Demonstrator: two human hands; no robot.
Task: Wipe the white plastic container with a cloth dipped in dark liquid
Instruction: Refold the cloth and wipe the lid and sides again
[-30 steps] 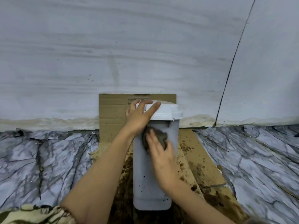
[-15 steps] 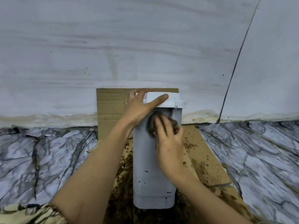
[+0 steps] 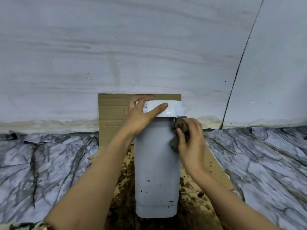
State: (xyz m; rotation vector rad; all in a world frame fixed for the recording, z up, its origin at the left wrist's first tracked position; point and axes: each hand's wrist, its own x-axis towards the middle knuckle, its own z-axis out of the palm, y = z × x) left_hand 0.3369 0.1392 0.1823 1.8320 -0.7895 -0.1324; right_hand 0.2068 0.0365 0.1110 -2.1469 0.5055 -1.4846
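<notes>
White plastic container (image 3: pixel 156 163) upright on stained cardboard (image 3: pixel 113 112) — marbled floor (image 3: pixel 49 163), pale wall (image 3: pixel 116 47)

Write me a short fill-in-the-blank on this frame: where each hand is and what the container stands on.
1. The left hand rests on the container's white ____.
2. The right hand holds the dark ____ against the upper right edge of the white container.
3. The container stands on stained brown ____, with dark specks near its base.

Missing words: lid; cloth; cardboard
</notes>
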